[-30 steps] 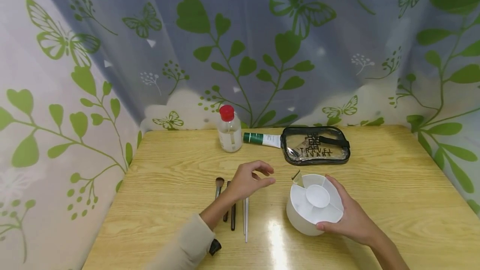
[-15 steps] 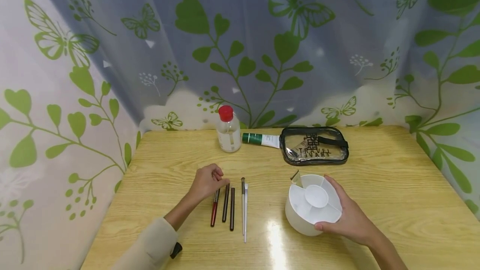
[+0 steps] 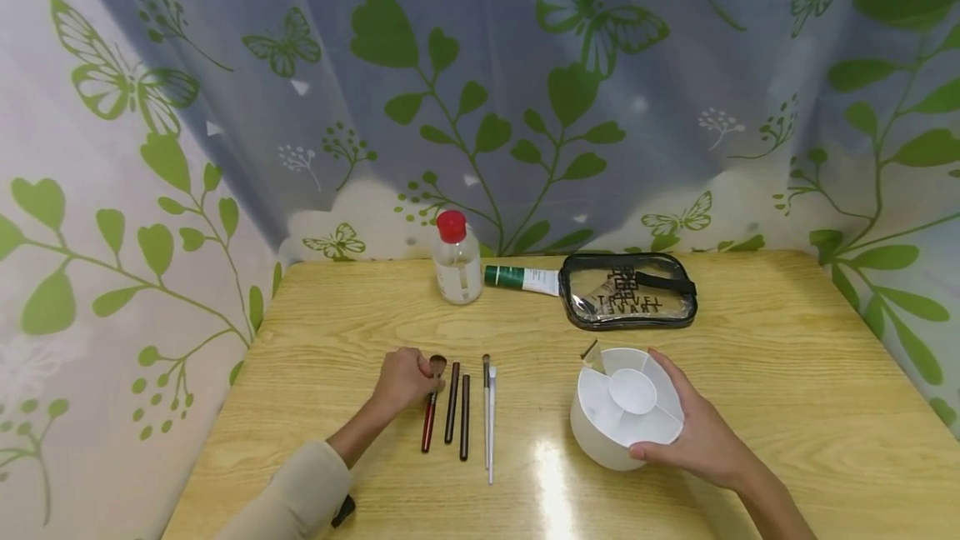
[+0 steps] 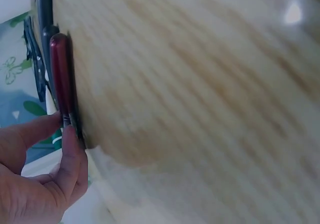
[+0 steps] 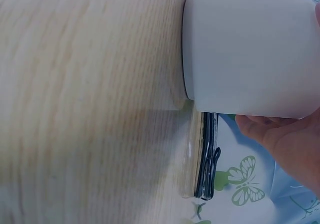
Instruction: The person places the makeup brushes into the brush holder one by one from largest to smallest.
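A person's left grip [image 3: 403, 378], seen from above, pinches a red-handled makeup brush [image 3: 429, 422] between thumb and fingers, and we find the brush at the left end of a loose row on the wood-grain bench [image 3: 337, 307]. The left wrist view shows us the fingertips meeting just beside the brush's metal collar, the red handle pointing away from the hand; whether it touches the surface we cannot tell.

Just beside it lie two dark sticks [image 3: 465, 419], nearly parallel, followed by two slim pale-handled brushes [image 3: 491, 432] set close together.

Well to the right of the row, we see the right grip [image 3: 701, 442] curled round a white round container [image 3: 600, 437], thumb at the near edge and fingers round the far side. The container stands upright on the bench, its open top divided into compartments about a central round cup, with a small shiny piece [image 3: 592, 354] projecting at its far left edge.

Along the back we count a clear bottle [image 3: 458, 273] with a red cap, a green-and-white tube [image 3: 522, 278] and a clear, black-trimmed pouch [image 3: 630, 294] marked "TRAVEL," before a leaf-and-butterfly curtain [image 3: 480, 107].
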`<state>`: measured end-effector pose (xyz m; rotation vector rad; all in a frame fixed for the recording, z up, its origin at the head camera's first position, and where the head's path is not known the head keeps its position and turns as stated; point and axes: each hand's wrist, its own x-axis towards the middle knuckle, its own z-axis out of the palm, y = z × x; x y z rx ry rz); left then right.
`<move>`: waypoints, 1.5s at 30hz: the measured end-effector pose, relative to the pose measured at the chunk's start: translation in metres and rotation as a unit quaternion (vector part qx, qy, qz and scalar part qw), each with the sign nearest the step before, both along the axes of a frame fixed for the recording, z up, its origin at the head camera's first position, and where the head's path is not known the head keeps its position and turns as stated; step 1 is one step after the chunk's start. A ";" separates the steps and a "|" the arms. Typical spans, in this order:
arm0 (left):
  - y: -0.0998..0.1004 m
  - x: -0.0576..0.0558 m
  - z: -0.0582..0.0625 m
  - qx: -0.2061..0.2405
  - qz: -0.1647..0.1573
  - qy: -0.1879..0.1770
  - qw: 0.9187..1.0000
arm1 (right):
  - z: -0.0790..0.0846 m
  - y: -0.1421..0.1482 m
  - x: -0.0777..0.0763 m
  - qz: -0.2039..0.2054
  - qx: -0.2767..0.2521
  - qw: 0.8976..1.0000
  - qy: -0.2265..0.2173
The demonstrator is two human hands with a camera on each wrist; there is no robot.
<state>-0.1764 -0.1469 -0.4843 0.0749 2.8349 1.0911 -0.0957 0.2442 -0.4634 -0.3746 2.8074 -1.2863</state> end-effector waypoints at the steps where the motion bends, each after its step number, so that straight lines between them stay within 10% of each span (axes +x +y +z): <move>1: 0.000 0.000 -0.001 -0.002 -0.002 -0.002 1.000 | 0.000 0.000 0.000 0.001 0.000 1.000 0.000; 15: 0.003 -0.001 -0.001 -0.011 -0.009 0.006 1.000 | 0.002 0.000 0.001 -0.001 -0.001 1.000 -0.018; 30: 0.034 -0.002 0.061 0.098 -0.029 0.069 0.992 | 0.000 0.000 0.000 -0.004 0.006 1.000 -0.009; 37: 0.064 0.009 0.076 0.181 -0.080 0.106 0.975 | 0.001 0.000 0.001 -0.003 0.000 1.000 -0.005; 45: 0.097 0.018 0.089 0.333 -0.112 0.058 0.935 | 0.002 -0.001 0.002 -0.003 -0.004 1.000 -0.005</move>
